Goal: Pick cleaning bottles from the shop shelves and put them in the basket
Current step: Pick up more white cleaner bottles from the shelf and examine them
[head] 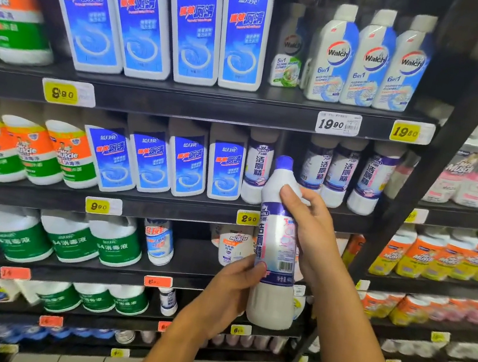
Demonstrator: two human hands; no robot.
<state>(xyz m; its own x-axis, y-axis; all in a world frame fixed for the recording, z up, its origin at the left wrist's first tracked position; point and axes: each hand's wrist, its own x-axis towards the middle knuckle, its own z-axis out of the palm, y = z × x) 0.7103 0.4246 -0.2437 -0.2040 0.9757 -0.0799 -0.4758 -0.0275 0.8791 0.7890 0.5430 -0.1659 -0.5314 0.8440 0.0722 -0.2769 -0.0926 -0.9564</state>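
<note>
- While my right hand curls round the bottle's upper body, my left hand grips low, steadying it upright, off the shelf.
- No basket in view.

We read "Walch 6in1" on white bottles far right, "Mr Muscle" on orange bottles left, "19.90" on a price tag.

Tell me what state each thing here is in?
Purple-capped white bottle: capped, upright, off the shelf, held by both hands.
Left hand: grips the bottle's lower part.
Right hand: grips its upper part.
Walch bottles: capped, upright on the top shelf.
Blue-label bottles: upright in a row.
</note>
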